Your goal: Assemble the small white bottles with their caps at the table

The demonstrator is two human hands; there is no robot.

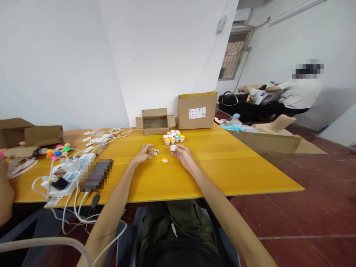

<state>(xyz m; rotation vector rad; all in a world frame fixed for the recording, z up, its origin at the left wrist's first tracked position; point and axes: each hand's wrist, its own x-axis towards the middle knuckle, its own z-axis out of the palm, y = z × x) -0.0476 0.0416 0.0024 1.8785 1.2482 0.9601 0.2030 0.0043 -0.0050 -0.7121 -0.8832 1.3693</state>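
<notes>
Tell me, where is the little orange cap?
The orange cap lies on the yellow table, between the left hand and right hand, in front of the small jars.

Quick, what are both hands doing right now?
Left hand: fingers curled on a small clear piece.
Right hand: fingers pinch a small white cap.

The bench [228, 163] has a smooth yellow laminate top with a faint wood grain and a soft sheen. Along its far edge stand two boxes of matt brown cardboard, the open small box [155, 121] and the taller box [197, 110], which carries a white paper label. The little caps [174, 137] near them look like glossy plastic, as does the white cap [172, 147]. The floor [319, 207] is dull red tile.
</notes>
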